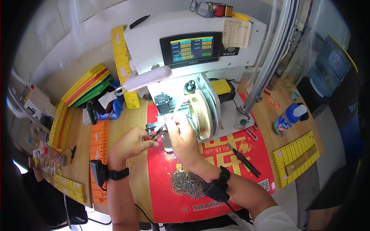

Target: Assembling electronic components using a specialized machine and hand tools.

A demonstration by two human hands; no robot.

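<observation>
At the front of a white bench machine [142, 36], both my hands work close together beside a gold-coloured wheel [198, 115]. My left hand [133, 142] has its thumb and fingers pinched together beside a small metal fixture [151, 126]; what they hold is too small to make out. Just left of the wheel, my right hand [184, 136] is closed with the thumb up against the fixture, and its grip is partly hidden. A black motor-like block [162, 103] sits above the hands. Below them, a tangled heap of thin metal pieces [187, 183] lies on a red mat [162, 200].
Black tweezers [244, 159] lie on the mat at right. Beyond are a blue bottle [287, 118] and a yellow slotted strip [296, 158]. An orange slotted strip [101, 138] stands left. A pale lamp [148, 78] overhangs the work, and a metal post [269, 57] rises at right.
</observation>
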